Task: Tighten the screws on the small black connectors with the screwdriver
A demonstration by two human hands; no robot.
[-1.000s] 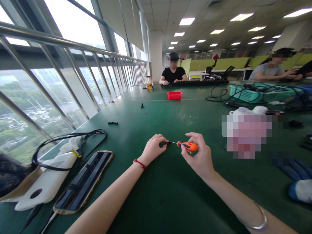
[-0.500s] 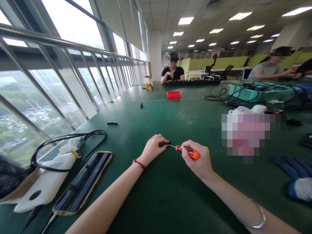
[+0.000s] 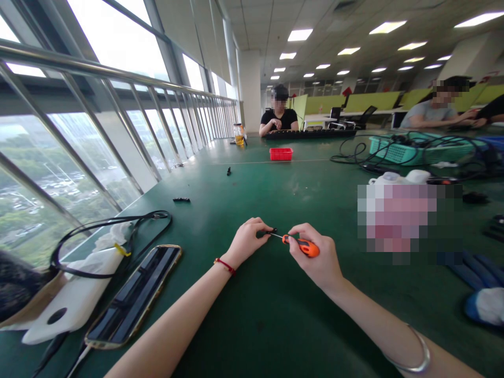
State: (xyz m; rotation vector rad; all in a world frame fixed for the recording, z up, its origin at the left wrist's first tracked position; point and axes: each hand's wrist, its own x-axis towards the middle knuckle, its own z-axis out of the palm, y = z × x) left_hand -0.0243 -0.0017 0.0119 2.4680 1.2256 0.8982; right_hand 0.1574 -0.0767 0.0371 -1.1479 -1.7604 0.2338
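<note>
A metal railing [image 3: 129, 79] ran along the left edge of the green surface [image 3: 252, 325]. Toward the near-left corner lay a white board [image 3: 82, 302] with a dark round hole, a black cable [image 3: 160, 214] looped over it. Just to its right, a phone [image 3: 136, 296] lay face up at a slant, a pale lead [image 3: 81, 359] at its near end. Farther in from the left edge were a black strip [image 3: 181, 200] and, nearer the far edge, a small black piece [image 3: 229, 171]. A jar [image 3: 239, 135] with amber contents stood by the far-left corner. Midway between the left and right edges, toward the near edge, the left hand [image 3: 248, 238] pinched a tiny black part [image 3: 274, 230] between thumb and forefinger. A red tray [image 3: 281, 158] sat toward the far edge, where a person [image 3: 279, 118] in black sat behind a long black bar [image 3: 311, 135]. The orange screwdriver [image 3: 309, 248] pointed left, its tip at the part; whether it touched was too small to tell. The right hand [image 3: 319, 261] pinched its handle. Toward the far-right corner stood a teal basket [image 3: 397, 152] of cables; a blue-and-white item [image 3: 488, 307] lay by the right edge.
</note>
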